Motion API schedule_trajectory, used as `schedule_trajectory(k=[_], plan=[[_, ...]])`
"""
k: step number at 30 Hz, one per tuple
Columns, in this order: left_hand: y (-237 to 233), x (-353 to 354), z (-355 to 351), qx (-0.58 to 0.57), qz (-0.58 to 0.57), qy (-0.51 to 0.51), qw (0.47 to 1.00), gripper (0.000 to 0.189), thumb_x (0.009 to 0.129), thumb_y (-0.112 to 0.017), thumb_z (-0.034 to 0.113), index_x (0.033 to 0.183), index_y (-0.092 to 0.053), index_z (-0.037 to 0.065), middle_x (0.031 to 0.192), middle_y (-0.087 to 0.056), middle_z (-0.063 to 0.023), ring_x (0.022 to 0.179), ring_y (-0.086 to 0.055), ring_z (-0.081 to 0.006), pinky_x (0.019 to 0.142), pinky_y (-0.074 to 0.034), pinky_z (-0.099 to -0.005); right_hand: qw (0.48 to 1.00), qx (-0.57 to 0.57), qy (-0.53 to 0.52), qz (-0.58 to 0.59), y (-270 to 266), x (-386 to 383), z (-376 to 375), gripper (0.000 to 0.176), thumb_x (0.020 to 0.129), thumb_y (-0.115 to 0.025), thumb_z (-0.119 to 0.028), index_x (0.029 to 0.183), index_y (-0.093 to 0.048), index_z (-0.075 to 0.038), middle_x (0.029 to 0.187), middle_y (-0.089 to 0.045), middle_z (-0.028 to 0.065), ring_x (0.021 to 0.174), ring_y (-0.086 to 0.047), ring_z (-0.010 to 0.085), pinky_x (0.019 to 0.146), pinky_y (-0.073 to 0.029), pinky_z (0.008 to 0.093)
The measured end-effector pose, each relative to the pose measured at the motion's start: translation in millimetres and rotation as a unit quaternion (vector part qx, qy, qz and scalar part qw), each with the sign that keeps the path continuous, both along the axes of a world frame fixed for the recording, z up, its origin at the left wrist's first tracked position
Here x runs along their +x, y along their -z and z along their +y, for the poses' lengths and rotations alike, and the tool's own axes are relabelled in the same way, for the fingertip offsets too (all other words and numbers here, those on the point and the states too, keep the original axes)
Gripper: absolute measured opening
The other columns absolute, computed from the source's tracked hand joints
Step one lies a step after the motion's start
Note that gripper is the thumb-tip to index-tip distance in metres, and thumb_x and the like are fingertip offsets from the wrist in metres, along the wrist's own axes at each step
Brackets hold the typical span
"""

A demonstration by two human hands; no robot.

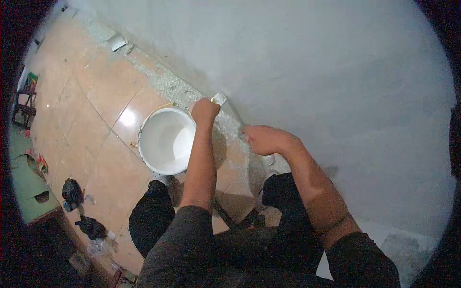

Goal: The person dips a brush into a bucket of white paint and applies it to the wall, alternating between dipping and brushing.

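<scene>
My left hand (pixel 205 111) is closed, with a small white-smeared flat piece (pixel 219 99), perhaps a scraper blade, jutting from it against the foot of the wall. Its handle, if any, is hidden by the fingers. My right hand (pixel 263 139) is curled shut close to the wall, right of the left hand; I cannot make out what is in it. Just left of my left forearm stands a white bucket (pixel 163 139) with white material inside and a thin yellowish handle resting by its rim.
The grey plastered wall (pixel 326 81) rises on the right. Rough debris (pixel 168 81) lines its base, with a light-coloured piece (pixel 116 42) farther along. Black plastic bags (pixel 73 193) and litter lie on the tiled floor (pixel 96 139). My knees flank the work spot.
</scene>
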State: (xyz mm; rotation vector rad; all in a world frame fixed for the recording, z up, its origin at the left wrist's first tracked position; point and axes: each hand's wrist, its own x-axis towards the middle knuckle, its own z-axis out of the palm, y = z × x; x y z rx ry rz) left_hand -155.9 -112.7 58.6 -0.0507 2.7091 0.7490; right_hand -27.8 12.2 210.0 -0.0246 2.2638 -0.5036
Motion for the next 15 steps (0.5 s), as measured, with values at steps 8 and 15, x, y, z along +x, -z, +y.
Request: schedule_trajectory(k=[8, 15], plan=[[-111.2, 8.7, 1.6, 0.067, 0.041, 0.01, 0.997, 0.032, 0.07, -0.064, 0.035, 0.076, -0.069, 0.005, 0.074, -0.065, -0.0178, 0.076, -0.064, -0.0345, 0.068, -0.05, -0.0424, 0.999, 0.006, 0.024, -0.029, -15.8, 0.8, 0.3, 0.036, 0.087, -0.041, -0.012, 0.12, -0.046, 0.002, 0.109, -0.056, 0.0259, 0.105, -0.053, 0.0375, 0.09, -0.041, 0.0447], [-68.4, -0.6, -10.9, 0.482, 0.065, 0.073, 0.871, 0.022, 0.078, -0.06, 0.023, 0.074, -0.067, 0.003, 0.054, -0.053, -0.01, 0.051, -0.049, -0.0149, 0.052, -0.04, -0.0297, 1.0, 0.017, -0.005, -0.007, -12.9, 7.3, 1.0, 0.036, 0.088, -0.041, -0.013, 0.12, -0.046, 0.001, 0.112, -0.055, 0.0251, 0.107, -0.052, 0.037, 0.092, -0.04, 0.0446]])
